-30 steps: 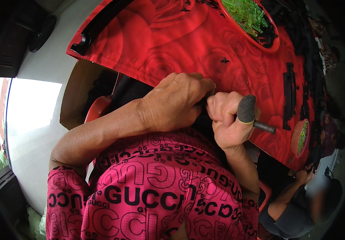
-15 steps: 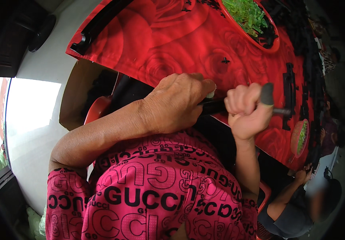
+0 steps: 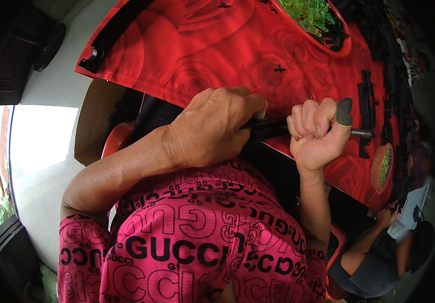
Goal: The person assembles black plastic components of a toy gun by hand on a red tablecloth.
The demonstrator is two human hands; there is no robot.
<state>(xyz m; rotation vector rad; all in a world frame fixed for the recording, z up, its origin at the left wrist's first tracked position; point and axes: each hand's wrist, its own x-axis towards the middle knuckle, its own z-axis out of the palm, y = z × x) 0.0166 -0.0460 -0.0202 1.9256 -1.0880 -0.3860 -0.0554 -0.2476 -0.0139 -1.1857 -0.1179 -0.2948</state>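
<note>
My left hand (image 3: 217,121) is closed round a long black piece (image 3: 265,130), whose far end lies hidden under the palm. A pale wrap shows on one of its fingertips. To the right, my right hand (image 3: 318,131) makes a fist round a dark metal rod (image 3: 363,133); its blunt end sticks out past the thumb, which wears a grey finger cot (image 3: 344,111). The rod and the black piece run in one line between my hands, just over the table's near edge. Where they meet is hidden by the fist.
The red rose-patterned table (image 3: 192,60) carries a red basin (image 3: 346,48) of green plastic pieces, a small black cross-shaped part (image 3: 279,68), black strips (image 3: 365,108) and a smaller bowl (image 3: 379,177). A black channel (image 3: 96,53) lies at left. A co-worker (image 3: 366,267) sits at lower right.
My right fist has turned a little and moved slightly right and up, so the thumb shows more plainly. The left hand keeps its hold. The view has shifted slightly.
</note>
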